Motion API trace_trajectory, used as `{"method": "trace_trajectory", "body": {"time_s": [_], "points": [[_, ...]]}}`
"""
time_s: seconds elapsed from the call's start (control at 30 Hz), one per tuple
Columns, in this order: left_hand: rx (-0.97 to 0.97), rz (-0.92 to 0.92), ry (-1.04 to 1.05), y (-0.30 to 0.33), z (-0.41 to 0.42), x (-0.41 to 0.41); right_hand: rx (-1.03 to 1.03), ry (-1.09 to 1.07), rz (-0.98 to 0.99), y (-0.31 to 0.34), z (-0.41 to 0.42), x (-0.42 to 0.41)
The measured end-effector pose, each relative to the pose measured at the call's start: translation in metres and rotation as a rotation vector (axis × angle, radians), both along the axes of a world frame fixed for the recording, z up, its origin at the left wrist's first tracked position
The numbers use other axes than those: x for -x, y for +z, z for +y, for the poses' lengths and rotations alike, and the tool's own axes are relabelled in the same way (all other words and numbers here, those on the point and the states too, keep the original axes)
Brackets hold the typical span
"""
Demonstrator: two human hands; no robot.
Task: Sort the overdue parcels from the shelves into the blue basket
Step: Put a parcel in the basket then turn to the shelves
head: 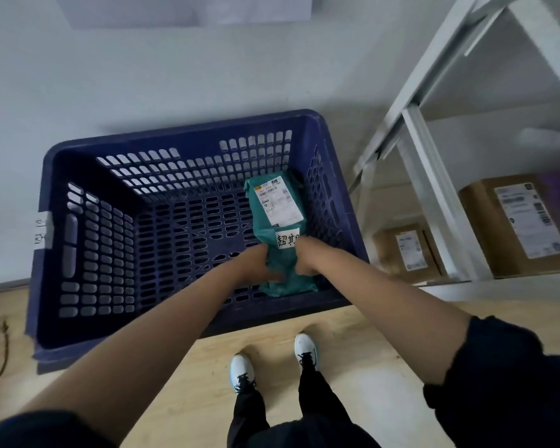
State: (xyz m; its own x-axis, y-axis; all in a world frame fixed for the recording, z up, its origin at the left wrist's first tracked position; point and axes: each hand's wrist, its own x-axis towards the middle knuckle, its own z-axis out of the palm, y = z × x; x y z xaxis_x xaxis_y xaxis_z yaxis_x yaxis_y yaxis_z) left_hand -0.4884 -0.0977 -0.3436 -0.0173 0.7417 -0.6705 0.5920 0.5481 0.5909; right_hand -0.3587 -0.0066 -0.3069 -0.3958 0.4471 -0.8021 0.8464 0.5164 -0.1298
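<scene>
A large dark blue basket (78, 240) with slotted walls stands on the floor against the wall. Inside it, on the right side, lies a teal parcel bag (272, 231) with a white shipping label and a handwritten white sticker. My left hand (261, 265) grips the near left edge of the bag. My right hand (306, 257) grips its near right edge, partly covering the sticker. Both arms reach down into the basket.
A white metal shelf rack (434, 176) stands to the right of the basket. On its low shelves sit two brown cardboard boxes (518, 224) (404, 250) with labels. My feet in white shoes (306, 350) stand on the wood floor. A thin cord (0, 354) lies at far left.
</scene>
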Motion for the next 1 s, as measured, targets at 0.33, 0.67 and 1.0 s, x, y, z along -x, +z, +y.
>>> {"method": "trace_trajectory", "body": {"time_s": [0.33,0.67,1.0], "points": [[-0.008,0.071,-0.101,0.012,-0.004,0.006,-0.015,-0.018,0.076,0.004,0.000,-0.002],[-0.249,0.574,-0.084,0.119,-0.058,0.023,-0.409,-0.051,0.676,0.078,-0.042,-0.027],[-0.524,0.697,0.030,0.170,-0.123,0.032,-0.673,0.073,0.889,0.123,-0.089,-0.043]]}}
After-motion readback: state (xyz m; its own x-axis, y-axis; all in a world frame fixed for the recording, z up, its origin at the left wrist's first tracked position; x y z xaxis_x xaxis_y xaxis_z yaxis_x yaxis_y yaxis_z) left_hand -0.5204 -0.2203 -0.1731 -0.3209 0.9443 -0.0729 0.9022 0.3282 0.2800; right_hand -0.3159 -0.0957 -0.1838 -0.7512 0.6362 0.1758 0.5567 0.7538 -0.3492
